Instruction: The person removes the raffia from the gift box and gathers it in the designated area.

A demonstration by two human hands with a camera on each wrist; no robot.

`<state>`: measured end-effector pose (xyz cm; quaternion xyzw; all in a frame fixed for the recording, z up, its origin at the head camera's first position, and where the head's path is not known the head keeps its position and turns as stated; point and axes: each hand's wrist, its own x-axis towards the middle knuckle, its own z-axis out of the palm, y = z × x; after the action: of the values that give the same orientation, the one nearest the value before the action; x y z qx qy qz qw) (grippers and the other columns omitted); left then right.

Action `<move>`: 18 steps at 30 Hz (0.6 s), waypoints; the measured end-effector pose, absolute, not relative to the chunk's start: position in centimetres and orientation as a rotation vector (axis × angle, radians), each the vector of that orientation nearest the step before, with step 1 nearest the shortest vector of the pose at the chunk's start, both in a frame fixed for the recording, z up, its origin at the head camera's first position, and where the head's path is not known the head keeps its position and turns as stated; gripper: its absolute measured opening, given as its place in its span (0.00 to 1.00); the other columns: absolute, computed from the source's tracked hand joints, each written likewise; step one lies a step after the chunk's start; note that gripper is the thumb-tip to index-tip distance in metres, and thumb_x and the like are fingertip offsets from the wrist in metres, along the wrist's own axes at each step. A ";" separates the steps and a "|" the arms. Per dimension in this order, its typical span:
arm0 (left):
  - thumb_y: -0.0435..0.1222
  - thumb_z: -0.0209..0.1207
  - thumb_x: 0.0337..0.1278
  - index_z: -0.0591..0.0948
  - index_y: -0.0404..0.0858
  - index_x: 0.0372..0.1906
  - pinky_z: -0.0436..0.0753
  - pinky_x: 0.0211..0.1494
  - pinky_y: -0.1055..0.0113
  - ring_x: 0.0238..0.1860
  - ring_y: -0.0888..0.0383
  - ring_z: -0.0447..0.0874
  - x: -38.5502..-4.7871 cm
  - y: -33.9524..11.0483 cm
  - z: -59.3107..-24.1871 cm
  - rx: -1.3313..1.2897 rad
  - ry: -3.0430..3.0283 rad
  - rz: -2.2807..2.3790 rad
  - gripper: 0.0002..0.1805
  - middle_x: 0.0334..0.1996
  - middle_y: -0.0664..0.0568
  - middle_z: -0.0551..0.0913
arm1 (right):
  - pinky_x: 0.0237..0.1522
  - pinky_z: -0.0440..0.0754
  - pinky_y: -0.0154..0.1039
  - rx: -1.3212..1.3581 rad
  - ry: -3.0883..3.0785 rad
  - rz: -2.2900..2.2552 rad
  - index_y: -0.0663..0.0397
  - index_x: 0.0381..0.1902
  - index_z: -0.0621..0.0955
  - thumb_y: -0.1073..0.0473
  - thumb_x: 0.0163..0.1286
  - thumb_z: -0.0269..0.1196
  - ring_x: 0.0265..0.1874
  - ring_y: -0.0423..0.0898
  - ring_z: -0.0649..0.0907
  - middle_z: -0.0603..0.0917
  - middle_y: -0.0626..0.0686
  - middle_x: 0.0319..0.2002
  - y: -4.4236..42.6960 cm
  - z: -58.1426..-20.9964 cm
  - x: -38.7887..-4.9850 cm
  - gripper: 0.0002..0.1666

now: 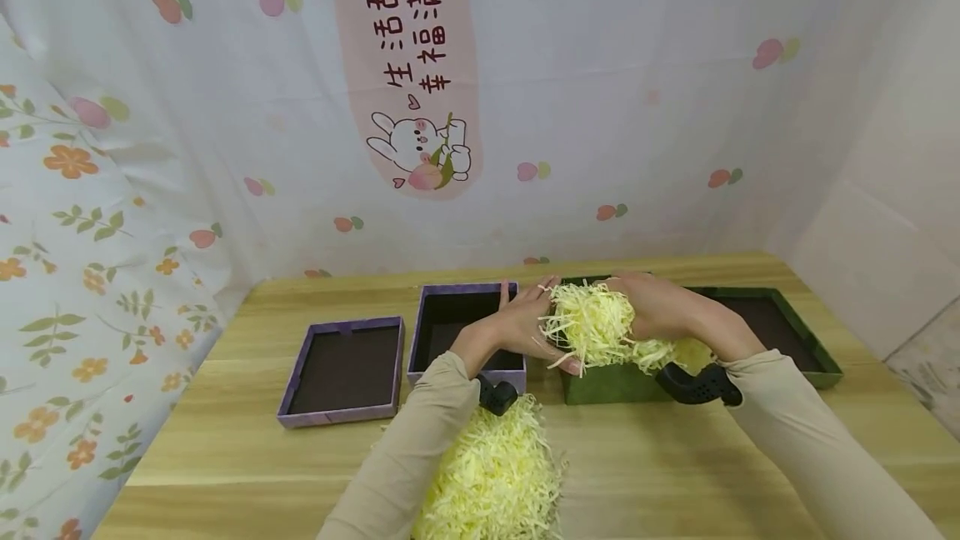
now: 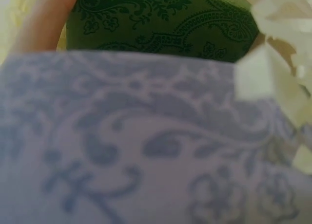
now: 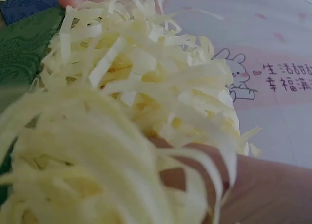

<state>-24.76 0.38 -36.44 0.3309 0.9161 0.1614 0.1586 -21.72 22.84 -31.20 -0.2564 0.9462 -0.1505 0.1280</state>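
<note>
A clump of pale yellow shredded paper (image 1: 591, 323) sits over the left part of the green box (image 1: 611, 387) in the head view. My right hand (image 1: 660, 307) holds this clump from the right; the paper hides most of its fingertips. On the clump's left side my left hand (image 1: 517, 327) touches it with spread, mostly straight fingers, above the right edge of the purple box (image 1: 468, 377). More shredded paper (image 1: 660, 354) shows under my right wrist. Close up in the right wrist view, paper strips (image 3: 136, 73) cover the right hand. The purple box's patterned wall (image 2: 136, 136) fills the left wrist view.
A shallow purple lid (image 1: 345, 369) lies left of the purple box. Right of the green box is a green tray-like lid (image 1: 772, 319). A big heap of shredded paper (image 1: 498, 473) lies at the front, beside my left forearm. A printed curtain (image 1: 637, 107) hangs behind the table (image 1: 225, 440).
</note>
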 end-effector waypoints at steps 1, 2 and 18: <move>0.63 0.64 0.39 0.41 0.46 0.74 0.17 0.63 0.50 0.71 0.61 0.26 -24.7 0.4 -36.4 0.935 2.611 0.473 0.62 0.73 0.61 0.31 | 0.31 0.67 0.42 -0.754 2.763 -0.446 0.71 0.65 0.64 0.79 0.49 0.55 0.57 0.67 0.68 0.61 0.75 0.62 22.9 -31.1 -21.6 0.40; 0.63 0.64 0.40 0.39 0.47 0.74 0.16 0.62 0.52 0.71 0.61 0.25 -24.7 0.4 -36.4 0.922 2.600 0.481 0.63 0.73 0.60 0.31 | 0.32 0.67 0.43 -0.763 2.775 -0.446 0.71 0.65 0.64 0.79 0.48 0.55 0.57 0.66 0.69 0.61 0.75 0.62 23.0 -31.1 -21.5 0.41; 0.65 0.64 0.38 0.37 0.49 0.74 0.20 0.64 0.46 0.72 0.56 0.30 -24.7 0.5 -36.3 0.967 2.656 0.402 0.64 0.73 0.57 0.33 | 0.33 0.67 0.43 -0.808 2.878 -0.537 0.70 0.65 0.64 0.81 0.43 0.53 0.57 0.65 0.68 0.59 0.73 0.64 24.3 -29.8 -20.6 0.45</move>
<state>-24.69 0.49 -36.29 0.3351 0.9208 0.1393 0.1427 -20.59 24.25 -29.83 -0.2657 0.9463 -0.1767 0.0524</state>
